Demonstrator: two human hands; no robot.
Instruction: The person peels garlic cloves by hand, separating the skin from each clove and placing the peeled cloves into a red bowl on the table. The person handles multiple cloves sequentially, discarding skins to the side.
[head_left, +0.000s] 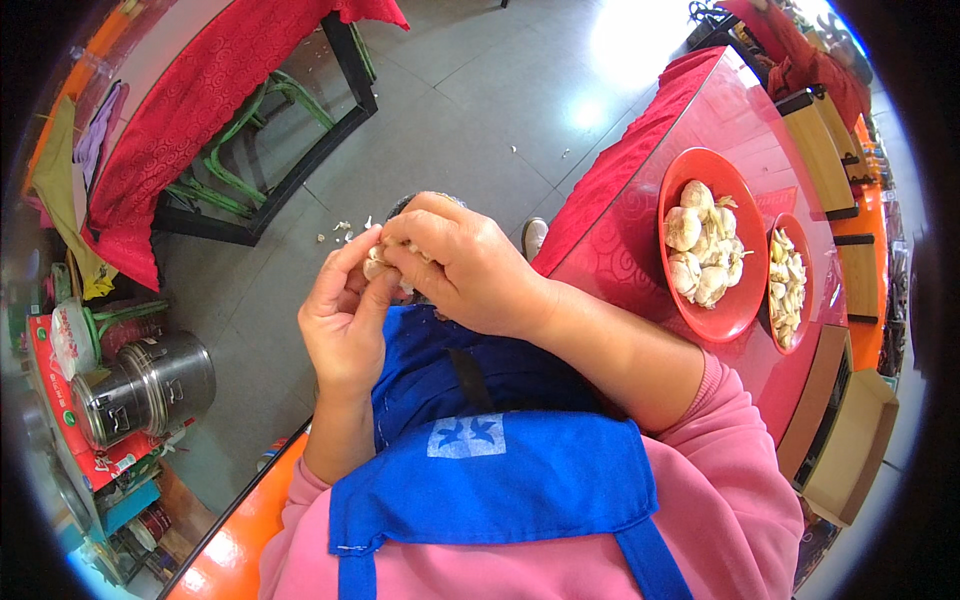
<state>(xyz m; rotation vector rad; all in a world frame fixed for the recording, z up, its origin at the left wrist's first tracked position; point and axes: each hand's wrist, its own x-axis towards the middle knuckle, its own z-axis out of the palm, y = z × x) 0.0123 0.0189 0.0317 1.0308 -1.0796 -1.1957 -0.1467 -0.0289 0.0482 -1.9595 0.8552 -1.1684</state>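
Both hands meet above my lap around a garlic bulb (377, 264), partly hidden by the fingers. My left hand (339, 315) grips it between thumb and fingertips. My right hand (469, 266) pinches it from the other side, its thumb pressed against the cloves. To my right, a large red bowl (716, 326) on the table holds several whole garlic bulbs (709, 247). Beside it, a smaller red dish (785, 348) contains loose garlic cloves (786, 289).
A red-covered table (615, 217) runs along my right. Garlic skin scraps (343, 226) lie on the tiled floor (450, 127). At left are metal pots (176, 379) and a green stool (225, 157) under another table. An open cardboard box (847, 442) stands at right; a person (817, 67) sits beyond.
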